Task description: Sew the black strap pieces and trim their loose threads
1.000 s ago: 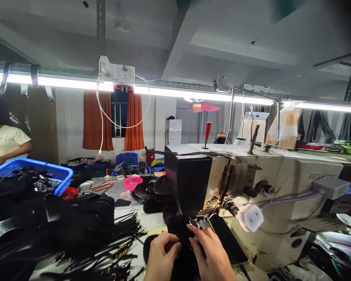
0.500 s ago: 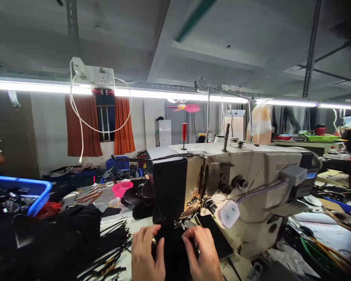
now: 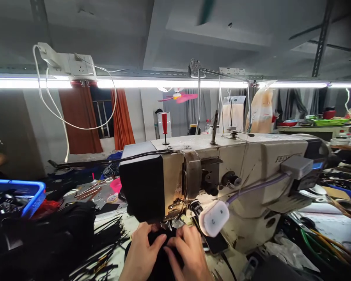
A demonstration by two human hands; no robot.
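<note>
Under the head of a sewing machine [image 3: 236,168] lies a piece of black fabric [image 3: 163,265], partly hidden by my hands. On its left side my left hand [image 3: 143,249] is closed, with thumb and fingers pinching the fabric close to the presser foot [image 3: 170,224]. My right hand [image 3: 187,251] is closed on the right side of the same fabric, its fingertips just in front of the needle area. Both hands are nearly side by side. A white lamp [image 3: 214,218] on a flexible purple-grey neck hangs to the right of my right hand.
Narrow black strips [image 3: 105,246] and a dark heap of material [image 3: 52,242] lie to the left. A blue basket [image 3: 38,199] stands beyond them. A phone-like black slab [image 3: 216,244] rests right of the needle. A red-handled screwdriver [image 3: 164,124] stands atop the machine.
Both hands have come closer together, and their fingers have closed on the black fabric. The view has moved closer to the machine, whose head now appears larger and further left.
</note>
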